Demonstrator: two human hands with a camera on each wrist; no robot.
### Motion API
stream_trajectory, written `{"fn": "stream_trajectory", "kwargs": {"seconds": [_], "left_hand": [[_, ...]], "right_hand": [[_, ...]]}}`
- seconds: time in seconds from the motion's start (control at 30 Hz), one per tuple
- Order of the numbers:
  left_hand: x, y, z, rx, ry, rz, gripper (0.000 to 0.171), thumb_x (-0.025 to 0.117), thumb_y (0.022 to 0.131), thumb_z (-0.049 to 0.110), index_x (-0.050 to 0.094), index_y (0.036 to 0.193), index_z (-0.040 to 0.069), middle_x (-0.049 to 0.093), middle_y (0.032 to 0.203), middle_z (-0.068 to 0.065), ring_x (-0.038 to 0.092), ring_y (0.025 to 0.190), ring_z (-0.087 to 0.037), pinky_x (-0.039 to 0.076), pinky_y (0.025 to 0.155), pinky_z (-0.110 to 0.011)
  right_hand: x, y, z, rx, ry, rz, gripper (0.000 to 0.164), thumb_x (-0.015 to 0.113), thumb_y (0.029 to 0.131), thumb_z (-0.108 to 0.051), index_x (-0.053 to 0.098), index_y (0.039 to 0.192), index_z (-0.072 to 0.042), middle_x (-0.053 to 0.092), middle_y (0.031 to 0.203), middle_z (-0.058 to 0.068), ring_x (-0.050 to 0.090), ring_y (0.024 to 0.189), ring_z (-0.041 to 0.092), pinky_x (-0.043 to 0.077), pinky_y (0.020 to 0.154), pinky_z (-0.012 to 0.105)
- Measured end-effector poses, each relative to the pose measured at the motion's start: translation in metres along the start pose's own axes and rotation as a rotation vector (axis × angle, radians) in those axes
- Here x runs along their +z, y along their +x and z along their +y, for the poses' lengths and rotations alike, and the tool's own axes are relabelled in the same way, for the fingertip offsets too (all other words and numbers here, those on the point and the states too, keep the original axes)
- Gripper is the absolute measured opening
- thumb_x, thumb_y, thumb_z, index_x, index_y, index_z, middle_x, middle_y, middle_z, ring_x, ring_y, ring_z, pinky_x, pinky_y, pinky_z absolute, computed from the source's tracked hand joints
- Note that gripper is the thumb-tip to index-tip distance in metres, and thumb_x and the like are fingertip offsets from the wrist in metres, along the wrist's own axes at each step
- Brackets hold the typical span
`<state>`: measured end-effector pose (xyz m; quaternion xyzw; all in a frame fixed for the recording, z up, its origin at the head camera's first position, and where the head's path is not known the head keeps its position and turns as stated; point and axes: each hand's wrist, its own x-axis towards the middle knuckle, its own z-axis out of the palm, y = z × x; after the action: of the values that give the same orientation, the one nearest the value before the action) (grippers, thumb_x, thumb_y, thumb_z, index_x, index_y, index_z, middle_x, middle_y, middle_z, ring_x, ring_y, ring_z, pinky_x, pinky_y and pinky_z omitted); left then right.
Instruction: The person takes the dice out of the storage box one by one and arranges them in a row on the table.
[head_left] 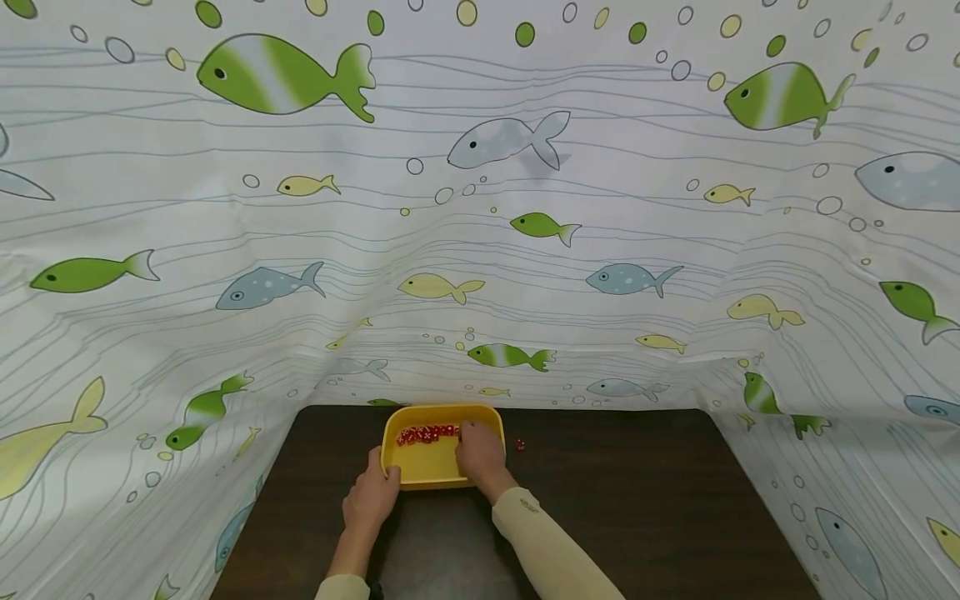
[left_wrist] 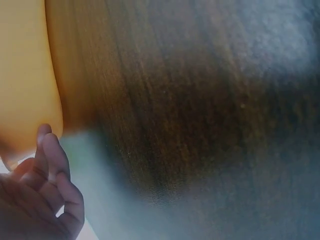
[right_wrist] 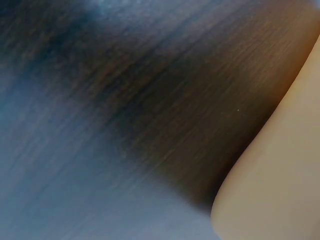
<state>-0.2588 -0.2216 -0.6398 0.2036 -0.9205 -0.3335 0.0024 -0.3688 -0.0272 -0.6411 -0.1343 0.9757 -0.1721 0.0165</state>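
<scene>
A shallow yellow tray (head_left: 427,477) lies at the far end of the dark table. Inside it, along the far side, several small red dice (head_left: 427,434) with white dots form a loose row. My left hand (head_left: 371,493) grips the tray's left side, its thumb at the near left corner. The left wrist view shows the left hand's fingers (left_wrist: 57,155) bent against the tray's outer wall (left_wrist: 27,75). My right hand (head_left: 481,452) reaches into the tray's right part, beside the row's right end. Its fingertips are hidden, so what they hold cannot be seen.
A single red die (head_left: 521,445) lies on the table (head_left: 637,500) just right of the tray. White cloth (head_left: 540,275) printed with fish hangs behind the table and along both sides. The tray's wall (right_wrist: 280,170) fills the right wrist view's right side.
</scene>
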Motion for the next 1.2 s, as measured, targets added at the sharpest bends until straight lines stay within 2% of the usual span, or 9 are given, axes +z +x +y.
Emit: {"fn": "stream_trajectory", "kwargs": {"seconds": [0.17,0.27,0.53,0.77,1.2], "left_hand": [[0.001,0.001,0.004,0.001,0.009,-0.026,0.049,0.042,0.106,0.030,0.039,0.144,-0.001,0.055,0.078,-0.012,0.052,0.063,-0.028,0.036,0.059,-0.041],[0.000,0.000,0.007,-0.007,0.008,-0.034,0.046,0.042,0.108,0.028,0.037,0.142,-0.003,0.052,0.074,-0.011,0.051,0.061,-0.028,0.036,0.058,-0.042],[0.000,0.003,0.017,-0.073,-0.041,-0.045,0.043,0.044,0.107,0.025,0.039,0.140,-0.003,0.053,0.078,-0.013,0.051,0.065,-0.028,0.038,0.062,-0.043],[-0.003,0.007,0.020,-0.087,-0.018,-0.080,0.050,0.045,0.107,0.024,0.042,0.145,-0.007,0.055,0.083,-0.015,0.054,0.070,-0.030,0.041,0.067,-0.045],[-0.005,0.007,0.018,-0.082,0.008,-0.038,0.044,0.048,0.106,0.023,0.055,0.135,-0.009,0.057,0.080,-0.015,0.055,0.066,-0.030,0.043,0.062,-0.044]], "right_hand": [[-0.002,-0.001,0.000,0.008,0.008,-0.007,0.021,0.074,0.101,-0.027,0.071,0.117,-0.013,0.071,0.105,0.002,0.059,0.081,0.016,0.060,0.087,0.040],[-0.003,-0.002,0.001,0.007,0.016,-0.020,0.020,0.074,0.101,-0.026,0.070,0.114,-0.012,0.071,0.102,0.002,0.058,0.079,0.016,0.059,0.084,0.040],[-0.005,0.000,0.003,0.001,0.011,-0.047,0.019,0.073,0.101,-0.024,0.071,0.116,-0.012,0.071,0.101,0.002,0.058,0.077,0.016,0.059,0.081,0.039],[-0.006,0.000,0.003,-0.005,0.017,-0.052,0.017,0.072,0.102,-0.023,0.072,0.115,-0.012,0.072,0.102,0.003,0.058,0.078,0.016,0.059,0.082,0.039],[-0.008,-0.002,0.000,-0.003,0.055,-0.056,0.017,0.074,0.101,-0.025,0.071,0.113,-0.013,0.070,0.097,0.001,0.056,0.076,0.015,0.059,0.080,0.038]]}}
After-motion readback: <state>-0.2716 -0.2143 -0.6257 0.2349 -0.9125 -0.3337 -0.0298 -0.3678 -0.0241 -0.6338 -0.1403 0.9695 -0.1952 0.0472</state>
